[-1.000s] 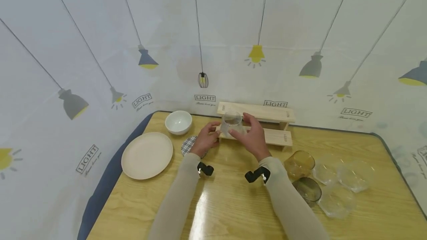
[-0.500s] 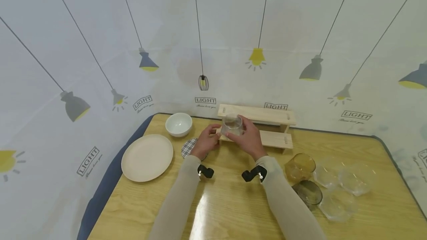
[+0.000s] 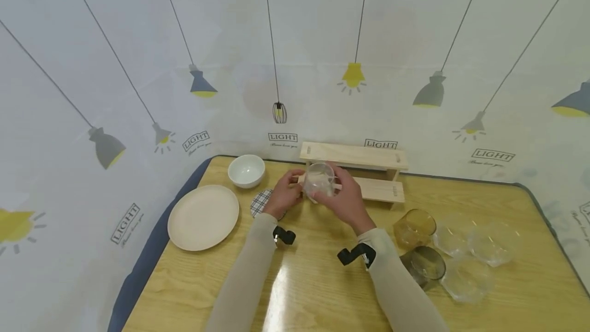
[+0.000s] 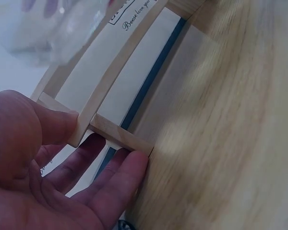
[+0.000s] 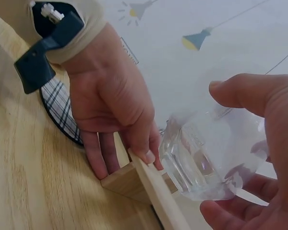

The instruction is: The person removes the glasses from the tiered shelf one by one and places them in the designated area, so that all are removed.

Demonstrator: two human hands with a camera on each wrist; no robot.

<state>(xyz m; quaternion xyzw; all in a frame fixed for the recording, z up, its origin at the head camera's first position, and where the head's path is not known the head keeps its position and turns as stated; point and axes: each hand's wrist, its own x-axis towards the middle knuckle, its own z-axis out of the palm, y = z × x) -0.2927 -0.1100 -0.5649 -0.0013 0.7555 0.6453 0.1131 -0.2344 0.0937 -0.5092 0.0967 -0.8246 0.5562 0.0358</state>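
Note:
A two-tier wooden shelf (image 3: pixel 380 188) stands at the back of the table. My left hand (image 3: pixel 284 196) grips the left end of its lower step; in the left wrist view the thumb lies on the board (image 4: pixel 110 81) and the fingers curl under it by the end support. Just above that step, my right hand (image 3: pixel 344 196) holds a clear glass (image 3: pixel 319 179) between thumb and fingers. The right wrist view shows the glass (image 5: pixel 206 158) tilted, its thick faceted base toward the shelf. Whether the glass touches the board, I cannot tell.
On the left are a white bowl (image 3: pixel 246 170), a pale plate (image 3: pixel 203 218) and a checked coaster (image 3: pixel 260 202), partly behind the left hand. To the right stand an amber glass (image 3: pixel 415 227), a smoky glass (image 3: pixel 426 265) and several clear glasses (image 3: pixel 466 278). A printed cloth wall (image 3: pixel 322 40) closes the back.
The clear glass in my right hand has come slightly lower and toward me, and its mouth has tipped. My left hand stays at the shelf's end.

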